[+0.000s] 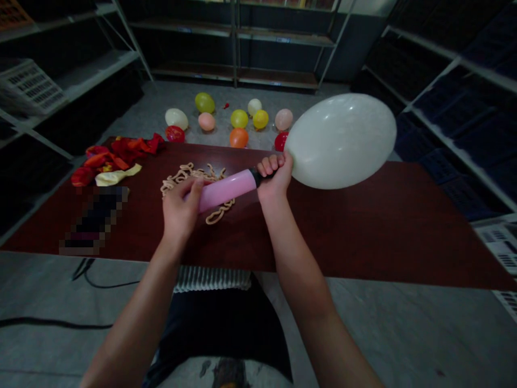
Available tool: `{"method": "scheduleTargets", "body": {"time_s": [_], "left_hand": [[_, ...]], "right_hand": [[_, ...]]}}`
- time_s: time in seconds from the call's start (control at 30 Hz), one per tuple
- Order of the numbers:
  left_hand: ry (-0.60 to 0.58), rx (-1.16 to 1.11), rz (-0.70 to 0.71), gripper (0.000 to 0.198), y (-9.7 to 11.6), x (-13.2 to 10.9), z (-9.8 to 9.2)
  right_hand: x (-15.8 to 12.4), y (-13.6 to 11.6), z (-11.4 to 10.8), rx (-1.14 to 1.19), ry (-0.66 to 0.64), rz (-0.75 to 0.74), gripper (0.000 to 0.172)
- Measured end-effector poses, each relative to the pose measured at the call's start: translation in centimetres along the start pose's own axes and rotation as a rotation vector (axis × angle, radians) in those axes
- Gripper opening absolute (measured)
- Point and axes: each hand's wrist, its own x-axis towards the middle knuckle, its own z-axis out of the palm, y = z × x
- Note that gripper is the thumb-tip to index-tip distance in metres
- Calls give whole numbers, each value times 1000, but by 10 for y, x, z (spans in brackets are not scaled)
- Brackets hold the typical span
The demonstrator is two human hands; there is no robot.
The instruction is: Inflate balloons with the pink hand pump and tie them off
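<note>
A pink balloon pump point(228, 191) with a black nozzle end is held slantwise above the table. My left hand point(181, 207) is closed around its pink barrel. At the black end, my right hand point(275, 175) is closed, pinching the neck of a large inflated white balloon point(343, 141) against the nozzle. The balloon spreads out to the right of that hand. Beneath the pump lies a tangle of beige rubber bands point(218, 214), partly hidden by my left hand.
Limp red, orange and pale yellow balloons point(121, 156) lie at the table's point(363, 231) left, near a pixelated dark flat item point(97, 218). Several inflated balloons point(239, 119) rest on the floor beyond. Metal shelves point(234, 35) stand around. A black cable point(56, 323) crosses the floor.
</note>
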Motion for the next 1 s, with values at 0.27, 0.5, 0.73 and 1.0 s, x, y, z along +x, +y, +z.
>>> {"method": "scheduleTargets", "body": {"time_s": [0.27,0.5,0.73,1.0], "left_hand": [[-210,-28,-8,39,-13,-1,-5],[-166,120,288,47,-23,-15,-42],[-138,247,425,47,-36,-28,-96],[-30,142,152,44,-30,-23,-117]], "right_hand": [[16,-1,-11,-68,32,-16,34],[17,-3,-12,27,50,55,34],[16,-8,-12,47,67,86,34],[15,-19,-10,-15,9,2,35]]}}
